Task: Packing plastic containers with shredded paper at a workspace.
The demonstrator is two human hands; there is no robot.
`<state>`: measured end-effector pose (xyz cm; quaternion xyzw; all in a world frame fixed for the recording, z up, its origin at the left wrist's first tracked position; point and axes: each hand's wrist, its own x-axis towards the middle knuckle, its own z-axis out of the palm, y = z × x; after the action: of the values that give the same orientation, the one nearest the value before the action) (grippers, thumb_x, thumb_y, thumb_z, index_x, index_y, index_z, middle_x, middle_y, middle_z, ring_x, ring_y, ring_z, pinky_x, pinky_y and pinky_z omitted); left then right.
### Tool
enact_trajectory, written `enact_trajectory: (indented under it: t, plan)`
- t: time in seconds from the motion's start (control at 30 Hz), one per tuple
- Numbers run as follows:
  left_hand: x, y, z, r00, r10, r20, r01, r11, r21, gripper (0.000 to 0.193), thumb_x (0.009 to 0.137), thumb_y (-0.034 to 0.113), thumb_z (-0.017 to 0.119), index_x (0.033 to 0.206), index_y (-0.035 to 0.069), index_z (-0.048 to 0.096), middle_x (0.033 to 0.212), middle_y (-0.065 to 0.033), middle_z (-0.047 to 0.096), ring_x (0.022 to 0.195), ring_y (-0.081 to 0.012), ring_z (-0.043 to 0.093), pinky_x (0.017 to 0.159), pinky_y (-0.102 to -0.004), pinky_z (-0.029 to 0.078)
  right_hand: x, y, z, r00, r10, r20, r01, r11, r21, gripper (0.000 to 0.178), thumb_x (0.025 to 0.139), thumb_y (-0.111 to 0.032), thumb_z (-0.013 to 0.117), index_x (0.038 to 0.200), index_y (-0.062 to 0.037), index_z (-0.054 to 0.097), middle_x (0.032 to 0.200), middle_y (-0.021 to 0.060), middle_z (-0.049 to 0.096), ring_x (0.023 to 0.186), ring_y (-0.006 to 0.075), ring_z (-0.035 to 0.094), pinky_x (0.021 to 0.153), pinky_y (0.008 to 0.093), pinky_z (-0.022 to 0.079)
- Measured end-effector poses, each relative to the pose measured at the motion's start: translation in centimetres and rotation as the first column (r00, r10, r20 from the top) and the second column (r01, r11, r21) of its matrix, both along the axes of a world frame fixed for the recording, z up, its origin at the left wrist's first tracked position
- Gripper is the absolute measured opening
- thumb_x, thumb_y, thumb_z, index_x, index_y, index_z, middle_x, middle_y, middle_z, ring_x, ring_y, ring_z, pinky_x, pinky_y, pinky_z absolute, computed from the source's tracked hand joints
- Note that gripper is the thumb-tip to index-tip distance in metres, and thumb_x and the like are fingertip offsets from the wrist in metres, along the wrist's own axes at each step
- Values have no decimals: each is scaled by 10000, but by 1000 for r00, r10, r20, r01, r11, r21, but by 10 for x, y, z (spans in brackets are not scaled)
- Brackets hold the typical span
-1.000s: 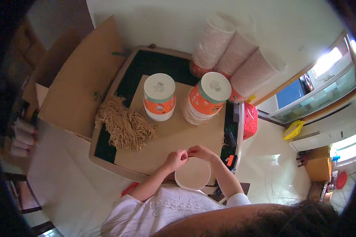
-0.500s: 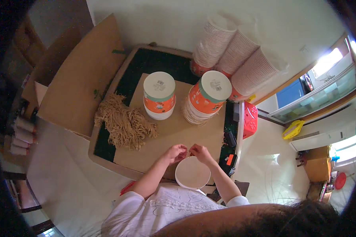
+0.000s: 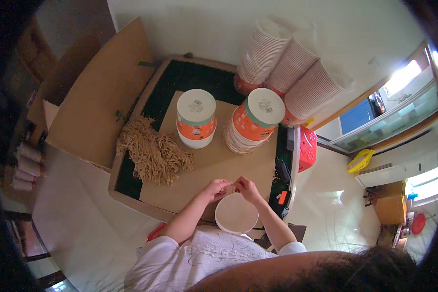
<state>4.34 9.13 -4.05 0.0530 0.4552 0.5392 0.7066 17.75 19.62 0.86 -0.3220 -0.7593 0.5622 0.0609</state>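
Note:
A round white paper tub (image 3: 236, 214) stands at the near edge of the table, close against me, its open mouth up. Just over its far rim, my left hand (image 3: 218, 189) and my right hand (image 3: 246, 188) are nearly touching, fingertips pinched together. Whatever is between the fingers is too small to make out. To the left lies a tangled heap of tan cords (image 3: 153, 151). Beyond my hands are two orange-and-white tubs, bottoms up: a left one (image 3: 196, 129) and a right one (image 3: 258, 119), with loops of cord (image 3: 239, 141) around the right one's lower part.
Tall plastic-wrapped stacks of tubs (image 3: 297, 63) rise at the back right. A cardboard sheet (image 3: 209, 177) covers part of the green tabletop (image 3: 192, 78). Dark small tools (image 3: 283, 197) lie along the right edge, near a red stool (image 3: 307, 148). A large cardboard flap (image 3: 102, 97) stands at left.
My left fingers have straightened slightly toward the right hand, and the right fingertips have shifted a little. The tub has barely moved.

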Motion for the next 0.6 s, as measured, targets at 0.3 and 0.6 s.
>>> enact_trajectory:
  t: [0.3,0.6]
  plan:
    - [-10,-4,60,857,280,432,-322,946,25,379,805,114,511,1162,132,382,895,-96,559,664,-144,519,633,-265,452,1,-1,0,999,-14,36,10,996,91,114,800,-103,518,793,10,511,644,79,566,599,124,545,548,246,446]
    - [-8,-2,22,985,101,139,-115,989,90,371,779,96,542,1135,105,440,884,-82,592,439,-53,435,385,-179,338,2,-7,0,992,-105,-73,108,993,45,97,810,-86,498,809,10,511,657,83,569,605,130,548,553,249,445]
